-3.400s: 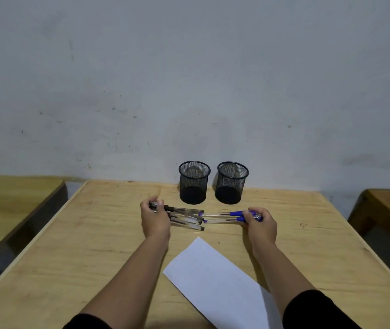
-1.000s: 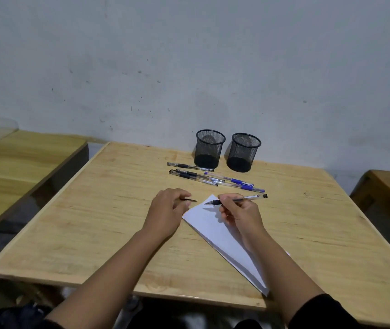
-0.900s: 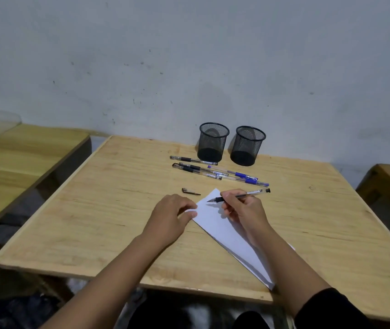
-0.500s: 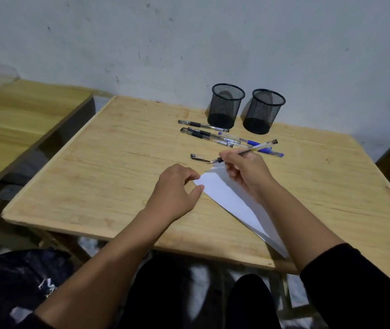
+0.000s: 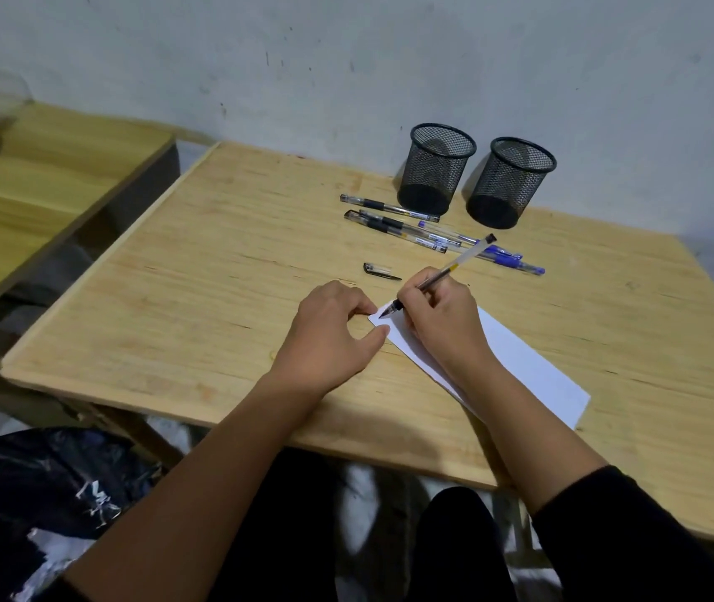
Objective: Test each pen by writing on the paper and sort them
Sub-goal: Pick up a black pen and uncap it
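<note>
My right hand (image 5: 444, 323) grips a clear black-ink pen (image 5: 459, 263) in a writing hold, its tip resting on the near-left corner of the white paper (image 5: 520, 362). My left hand (image 5: 329, 336) lies on the table with thumb and forefinger pinning that same paper corner. The pen's black cap (image 5: 381, 271) lies loose on the wood just beyond my hands. Several other pens (image 5: 411, 225), black-gripped and blue-capped, lie in a row farther back. Behind them stand two black mesh cups, the left cup (image 5: 435, 167) and the right cup (image 5: 509, 180).
The wooden table (image 5: 194, 275) reaches to a grey wall at the back. A second wooden table (image 5: 21, 180) stands to the left across a gap. Dark bags (image 5: 42, 493) lie on the floor below the table's near edge.
My right hand has brought the uncapped pen down until its tip touches the paper's corner. My left hand set the cap on the table, then settled on the paper's edge. The camera tilted down.
</note>
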`<state>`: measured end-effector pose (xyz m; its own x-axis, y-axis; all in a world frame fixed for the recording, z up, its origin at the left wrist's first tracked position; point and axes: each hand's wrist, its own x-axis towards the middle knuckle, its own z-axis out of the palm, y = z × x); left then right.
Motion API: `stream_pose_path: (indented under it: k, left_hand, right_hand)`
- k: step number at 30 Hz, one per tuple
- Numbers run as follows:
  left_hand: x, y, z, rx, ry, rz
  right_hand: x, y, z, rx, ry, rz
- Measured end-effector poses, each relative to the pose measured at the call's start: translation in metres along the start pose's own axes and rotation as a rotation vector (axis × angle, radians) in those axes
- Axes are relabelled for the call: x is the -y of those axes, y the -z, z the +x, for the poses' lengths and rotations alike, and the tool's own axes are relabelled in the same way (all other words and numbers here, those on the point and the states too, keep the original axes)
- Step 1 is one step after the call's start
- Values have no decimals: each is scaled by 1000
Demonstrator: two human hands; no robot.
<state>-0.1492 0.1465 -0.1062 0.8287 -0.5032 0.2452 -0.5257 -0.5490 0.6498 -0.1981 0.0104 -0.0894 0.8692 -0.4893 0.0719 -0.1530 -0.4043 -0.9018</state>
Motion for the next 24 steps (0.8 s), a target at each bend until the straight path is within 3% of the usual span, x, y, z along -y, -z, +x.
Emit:
stream_pose_path:
  k: [24]
  left_hand:
    - [-1,2,1,-3,-9,-38]
  right_hand:
    - [4,-4,-4,-38,90,-74]
